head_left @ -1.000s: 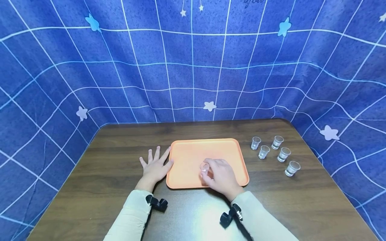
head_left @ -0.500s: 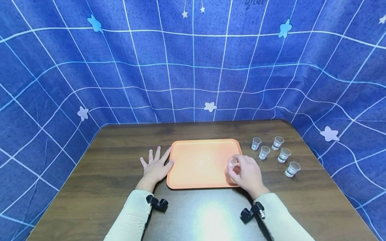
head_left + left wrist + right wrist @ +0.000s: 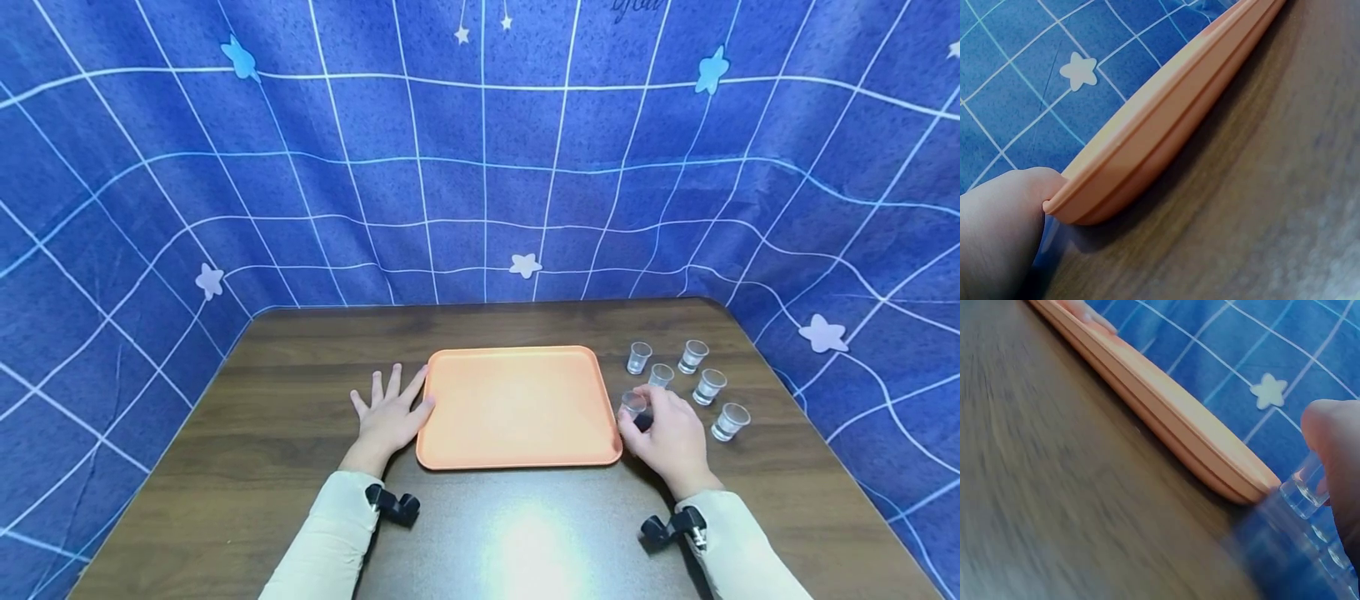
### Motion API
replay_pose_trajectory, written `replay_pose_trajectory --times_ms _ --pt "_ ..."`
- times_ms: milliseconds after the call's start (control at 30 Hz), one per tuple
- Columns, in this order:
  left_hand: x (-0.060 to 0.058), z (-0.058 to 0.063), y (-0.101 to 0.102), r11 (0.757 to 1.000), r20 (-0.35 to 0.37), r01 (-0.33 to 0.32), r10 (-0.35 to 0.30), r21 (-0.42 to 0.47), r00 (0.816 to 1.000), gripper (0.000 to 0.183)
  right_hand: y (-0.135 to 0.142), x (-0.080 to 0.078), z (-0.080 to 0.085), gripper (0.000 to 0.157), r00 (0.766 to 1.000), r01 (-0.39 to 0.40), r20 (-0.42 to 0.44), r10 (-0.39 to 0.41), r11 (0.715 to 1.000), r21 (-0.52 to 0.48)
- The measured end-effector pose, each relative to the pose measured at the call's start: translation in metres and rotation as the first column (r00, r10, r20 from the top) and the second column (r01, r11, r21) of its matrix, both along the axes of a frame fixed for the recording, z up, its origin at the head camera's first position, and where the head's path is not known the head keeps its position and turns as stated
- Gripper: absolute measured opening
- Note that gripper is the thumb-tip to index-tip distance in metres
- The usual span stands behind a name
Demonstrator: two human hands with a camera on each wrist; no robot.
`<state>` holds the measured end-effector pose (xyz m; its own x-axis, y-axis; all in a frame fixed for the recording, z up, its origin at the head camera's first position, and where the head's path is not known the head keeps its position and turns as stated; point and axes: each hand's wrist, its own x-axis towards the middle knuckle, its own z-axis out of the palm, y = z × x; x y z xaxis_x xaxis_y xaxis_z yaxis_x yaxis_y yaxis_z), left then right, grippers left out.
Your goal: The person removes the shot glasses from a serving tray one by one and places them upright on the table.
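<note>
My right hand (image 3: 671, 437) pinches a small clear shot glass (image 3: 633, 404) between thumb and fingers, just past the right edge of the orange tray (image 3: 517, 408). In the right wrist view the same shot glass (image 3: 1305, 487) shows beside the thumb, near the tray's corner. With fingers spread, my left hand (image 3: 388, 425) lies flat at the tray's left edge. Its thumb (image 3: 1016, 206) touches the tray's rim in the left wrist view. Nothing stands on the tray.
Several more clear shot glasses (image 3: 708, 386) stand on the brown wooden table (image 3: 322, 350), right of the tray and close around my right hand. A blue curtain (image 3: 480, 167) with stars and grid lines hangs behind and at both sides.
My right hand has carried the shot glass from over the middle of the tray rightward past its right edge. The left hand has stayed at the tray's left edge.
</note>
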<state>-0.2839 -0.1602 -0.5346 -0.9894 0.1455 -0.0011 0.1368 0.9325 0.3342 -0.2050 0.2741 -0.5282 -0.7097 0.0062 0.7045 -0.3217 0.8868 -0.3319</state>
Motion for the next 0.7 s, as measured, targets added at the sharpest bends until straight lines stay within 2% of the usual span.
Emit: replay_pose_trajectory --times_ms 267,500,700 --pt "0.000 0.001 0.001 1.000 0.009 0.000 0.000 0.005 1.000 0.065 0.021 0.004 -0.001 0.040 1.000 0.027 -0.007 -0.027 0.999 0.042" --pt "-0.002 -0.002 0.000 1.000 0.013 0.001 -0.001 0.010 1.000 0.066 0.033 0.008 0.002 0.042 0.997 0.078 0.023 -0.080 0.995 0.069" --pt "-0.004 -0.002 -0.001 1.000 0.018 0.003 -0.003 0.004 1.000 0.066 0.042 0.010 0.001 0.036 0.995 0.094 0.032 -0.098 0.990 0.102"
